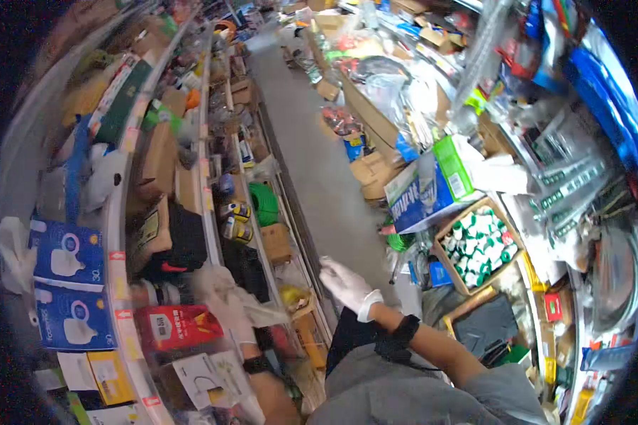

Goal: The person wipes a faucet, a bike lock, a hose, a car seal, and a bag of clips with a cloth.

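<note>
My left hand (221, 289), in a white glove, reaches to the shelf on the left and is smeared by motion, its fingers unclear. A whitish, see-through piece (264, 310) trails beside it; I cannot tell whether the hand holds it. Just left and below lies a red packet (179, 327) with white and yellow print. Under the wrist is a white box (209, 381) with a picture on it. Over the aisle floor hangs my right hand (347, 288), also white-gloved, fingers stretched out and holding nothing. Dark cloth-like goods (186, 241) sit above the left hand.
Blue boxes (71, 315) stand at the left shelf's outer edge. A green cord coil (264, 203) rests on a lower shelf. To the right, a carton (466, 285) holds green-and-white pieces beside a blue-green box (425, 191). The grey aisle floor (301, 152) runs between crowded shelves.
</note>
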`<state>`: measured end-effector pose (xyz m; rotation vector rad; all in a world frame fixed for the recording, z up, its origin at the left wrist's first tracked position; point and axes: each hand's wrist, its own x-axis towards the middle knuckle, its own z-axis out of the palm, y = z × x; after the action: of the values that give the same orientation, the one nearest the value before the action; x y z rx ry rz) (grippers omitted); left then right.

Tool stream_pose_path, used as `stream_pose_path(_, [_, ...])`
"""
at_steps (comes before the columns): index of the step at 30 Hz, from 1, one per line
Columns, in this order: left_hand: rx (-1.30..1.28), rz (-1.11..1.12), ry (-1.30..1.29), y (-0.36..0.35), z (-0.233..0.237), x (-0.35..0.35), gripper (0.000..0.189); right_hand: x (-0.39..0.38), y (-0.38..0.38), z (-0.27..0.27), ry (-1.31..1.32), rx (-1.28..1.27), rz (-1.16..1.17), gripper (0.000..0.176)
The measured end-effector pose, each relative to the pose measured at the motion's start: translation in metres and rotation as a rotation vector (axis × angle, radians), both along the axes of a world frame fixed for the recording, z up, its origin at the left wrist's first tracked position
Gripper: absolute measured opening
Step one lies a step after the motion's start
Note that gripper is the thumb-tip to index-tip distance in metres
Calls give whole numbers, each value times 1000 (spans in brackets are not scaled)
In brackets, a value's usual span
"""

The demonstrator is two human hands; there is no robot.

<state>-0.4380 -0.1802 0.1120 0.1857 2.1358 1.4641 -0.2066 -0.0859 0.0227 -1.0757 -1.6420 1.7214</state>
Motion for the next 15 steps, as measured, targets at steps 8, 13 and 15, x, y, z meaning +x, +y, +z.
stream_pose_path(8, [250, -385, 298, -91, -85, -53, 59, 106, -37, -89, 5, -137, -264, 44])
stream_pose_path(13, [-552, -276, 893, -91, -91, -52, 59, 173, -54, -39, 2, -245, -358, 42])
stream_pose_path(15, [-680, -198, 788, -88, -98, -56, 57, 197, -61, -19, -239, -143, -376, 42])
